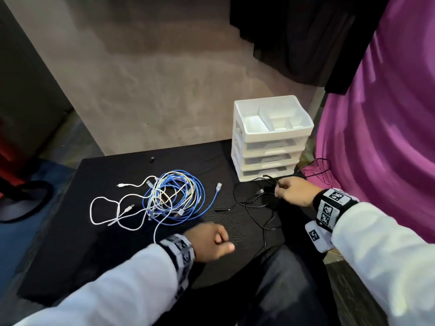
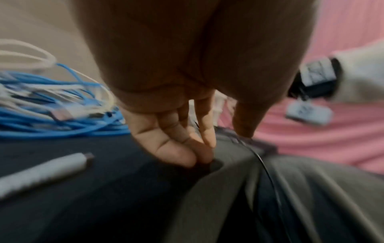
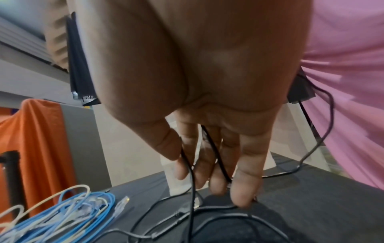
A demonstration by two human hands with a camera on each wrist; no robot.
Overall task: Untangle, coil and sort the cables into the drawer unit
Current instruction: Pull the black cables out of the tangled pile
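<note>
A white drawer unit (image 1: 270, 137) with three shut drawers and an open top tray stands at the back right of the black mat (image 1: 94, 243). A tangle of blue and white cables (image 1: 171, 196) (image 3: 62, 217) lies mid-mat. To its right sprawls a thin black cable (image 1: 256, 203) (image 3: 207, 213), one end hanging off the front edge. My right hand (image 1: 282, 191) (image 3: 207, 177) grips strands of the black cable in front of the bottom drawer. My left hand (image 1: 216, 241) (image 2: 218, 144) hovers at the mat's front edge, fingers curled, holding nothing.
Purple fabric (image 1: 388, 114) hangs close on the right, with dark cloth (image 1: 306, 31) above it. A small black item (image 1: 152, 159) sits near the mat's back edge. A white cable end (image 2: 47, 169) lies by my left hand. Grey trousers (image 1: 282, 290) are below the front edge.
</note>
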